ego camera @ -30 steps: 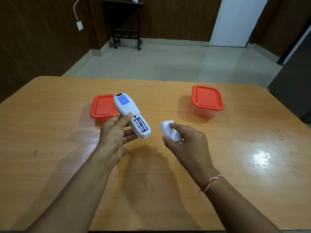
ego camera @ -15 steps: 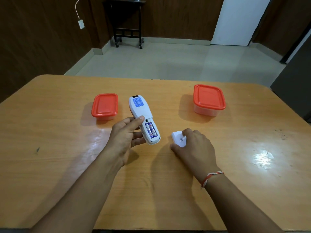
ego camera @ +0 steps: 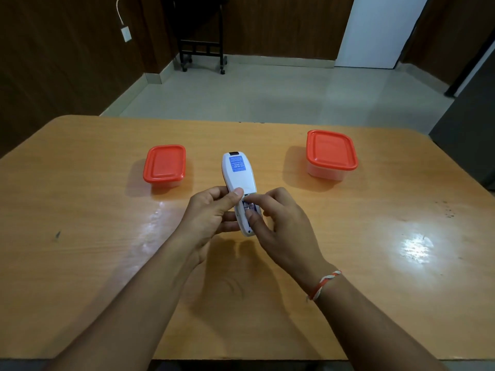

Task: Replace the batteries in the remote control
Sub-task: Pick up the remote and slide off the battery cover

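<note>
Remote control [ego camera: 239,180] — white plastic, oblong, blue label on its back — is held above the orange wooden table [ego camera: 80,210], back upward so the uncovered bay faces the person. Left hand [ego camera: 207,214] wraps its lower half, thumb across the back, steadying it. Right hand [ego camera: 278,219] curls thumb and forefinger onto the batteries [ego camera: 250,206], apparently to lift one out. Two red-lidded plastic tubs — left [ego camera: 164,164], right [ego camera: 331,151] — stand well apart, lids on.

Overhead light glares on the glossy table [ego camera: 414,246]; sharp focus, edges wide-angle bowed.
</note>
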